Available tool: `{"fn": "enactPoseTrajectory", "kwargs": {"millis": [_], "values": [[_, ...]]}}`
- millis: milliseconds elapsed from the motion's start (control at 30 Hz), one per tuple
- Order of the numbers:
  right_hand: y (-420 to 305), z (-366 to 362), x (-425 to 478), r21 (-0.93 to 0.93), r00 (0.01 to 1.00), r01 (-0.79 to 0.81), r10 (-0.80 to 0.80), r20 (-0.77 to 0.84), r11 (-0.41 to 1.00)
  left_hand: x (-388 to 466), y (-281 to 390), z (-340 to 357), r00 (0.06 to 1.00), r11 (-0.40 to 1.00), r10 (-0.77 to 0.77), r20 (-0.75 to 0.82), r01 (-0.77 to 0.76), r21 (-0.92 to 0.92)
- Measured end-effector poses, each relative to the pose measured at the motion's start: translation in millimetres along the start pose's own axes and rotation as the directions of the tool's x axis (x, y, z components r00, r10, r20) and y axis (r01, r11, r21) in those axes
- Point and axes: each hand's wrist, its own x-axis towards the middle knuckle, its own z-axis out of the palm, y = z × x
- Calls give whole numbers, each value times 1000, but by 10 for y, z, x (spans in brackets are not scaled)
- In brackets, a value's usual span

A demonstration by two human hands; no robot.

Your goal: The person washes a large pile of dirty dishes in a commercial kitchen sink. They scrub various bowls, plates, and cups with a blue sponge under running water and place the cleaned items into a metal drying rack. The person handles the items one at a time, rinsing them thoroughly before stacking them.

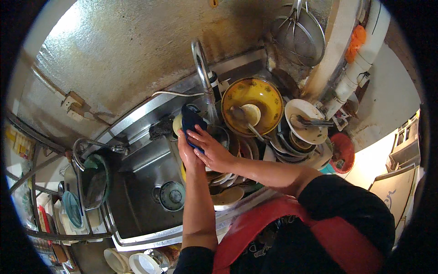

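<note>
Over the sink's divider, my left hand [189, 154] holds a pale round dish [177, 124], only partly visible. My right hand [214, 150] presses a dark blue cloth [192, 120] against it. Just right of the cloth, water [212, 111] runs from the curved metal faucet [201, 63]. A large yellow bowl [236, 89] with a small bowl [252, 113] and a spoon [255, 132] in it stands to the right. Stacked plates [227, 179] lie partly hidden beneath my right forearm. One patterned bowl [171, 196] sits in the left basin [143, 219].
At the right, a white bowl [304, 106] holding utensils tops piled dishes, beside a red basket [343, 150]. A second faucet [80, 147] and a green container [99, 171] are at left. The textured wall [137, 44] rises behind; a strainer [301, 41] hangs upper right.
</note>
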Motion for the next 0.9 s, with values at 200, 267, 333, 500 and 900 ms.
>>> {"fn": "enactPoseTrajectory", "kwargs": {"millis": [200,267,333,500,900], "values": [[308,-52,543,79,971,-96,111,-210,992,-296,-201,349,997,998,65,44,-64,-22],[421,-222,672,258,788,-614,594,160,746,-368,-254,366,990,992,123,64,-122,-22],[516,-296,623,467,615,-761,729,301,450,-372,-123,395,986,987,106,127,-89,-134],[258,-221,341,892,588,-446,776,231,73,-100,-67,382,997,967,58,52,-43,-250],[130,-264,217,146,996,-17,5,84,989,-80,41,408,994,999,-48,-102,51,20]]}}
